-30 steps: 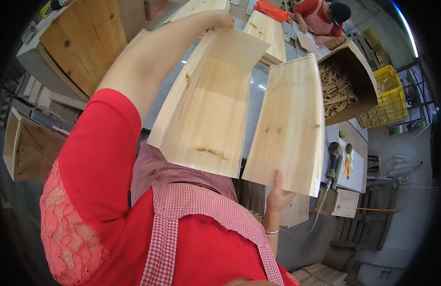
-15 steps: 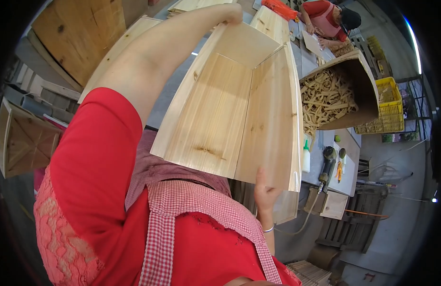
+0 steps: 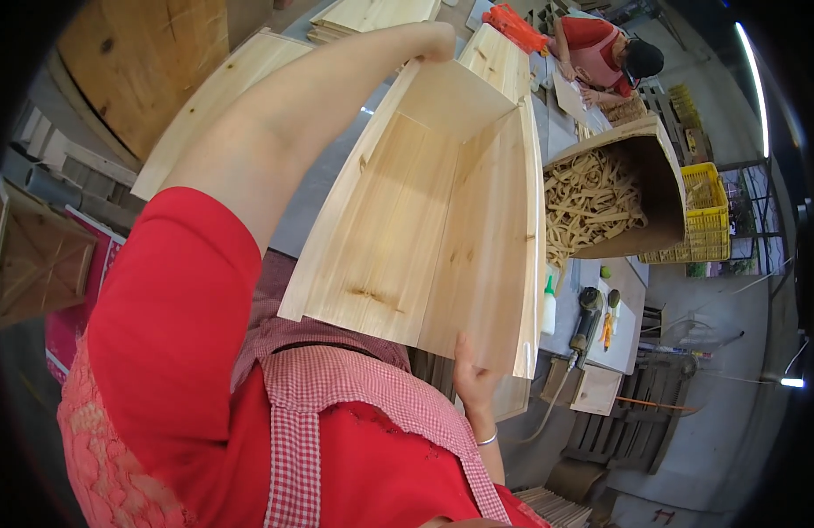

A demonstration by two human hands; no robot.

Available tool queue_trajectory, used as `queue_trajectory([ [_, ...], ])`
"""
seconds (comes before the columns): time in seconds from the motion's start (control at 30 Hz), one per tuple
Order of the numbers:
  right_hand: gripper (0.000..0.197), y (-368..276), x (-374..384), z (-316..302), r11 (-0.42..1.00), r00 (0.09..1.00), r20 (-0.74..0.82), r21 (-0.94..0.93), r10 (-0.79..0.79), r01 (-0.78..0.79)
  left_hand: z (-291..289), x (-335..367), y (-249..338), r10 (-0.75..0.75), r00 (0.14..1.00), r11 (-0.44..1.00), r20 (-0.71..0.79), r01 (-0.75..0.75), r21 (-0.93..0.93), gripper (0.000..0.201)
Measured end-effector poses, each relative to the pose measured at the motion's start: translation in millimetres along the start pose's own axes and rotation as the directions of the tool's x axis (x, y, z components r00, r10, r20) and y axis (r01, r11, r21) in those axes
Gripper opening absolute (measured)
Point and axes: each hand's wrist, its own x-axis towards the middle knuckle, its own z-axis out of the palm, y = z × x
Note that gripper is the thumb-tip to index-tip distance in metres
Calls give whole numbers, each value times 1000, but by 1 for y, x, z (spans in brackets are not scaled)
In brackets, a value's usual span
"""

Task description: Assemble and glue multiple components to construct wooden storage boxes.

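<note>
A long, pale wooden box (image 3: 380,238) is held tilted in front of me. Its far end has a panel (image 3: 451,97); its near end shows no panel, and the inside is bare. At the far end, my left hand (image 3: 435,42) is closed over the top edge, its fingertips hidden behind the wood. My right hand (image 3: 475,374), below a silver bracelet, grips the near edge, with the thumb inside and the other fingers hidden underneath.
Right of the box, a carton (image 3: 671,185) of wooden strips lies on the grey table. Nearer are a glue bottle (image 3: 548,308), a power tool (image 3: 586,321) with a hose and an orange-handled tool (image 3: 607,333). A co-worker (image 3: 592,53) handles a board. Planks (image 3: 372,16) are stacked far left.
The near end of the box has shifted slightly down and left, with my right hand moving along with it. My left hand keeps its hold on the far end.
</note>
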Motion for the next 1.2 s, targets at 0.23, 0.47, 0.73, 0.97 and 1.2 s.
queue_trajectory([
  [0.23,42,6,-2,2,999,1000,17,-51,-11,12,12,7,-16,21,995,1000,-93,-23,-22,23],
  [0.47,36,46,-22,1,956,956,-14,7,292,-292,-4,-36,20,-245,968,551,60,190,-813,44],
  [0.73,49,58,-50,-32,929,963,-42,279,266,-244,94,-360,50,-790,-147,578,-595,143,-803,18],
  [0.97,46,66,26,-36,994,968,-249,109,20,8,215,-467,103,-634,358,-669,685,-700,-252,57],
  [1.2,40,36,47,-62,961,967,-247,248,-61,124,132,-416,99,-793,281,-524,540,-766,-372,51],
])
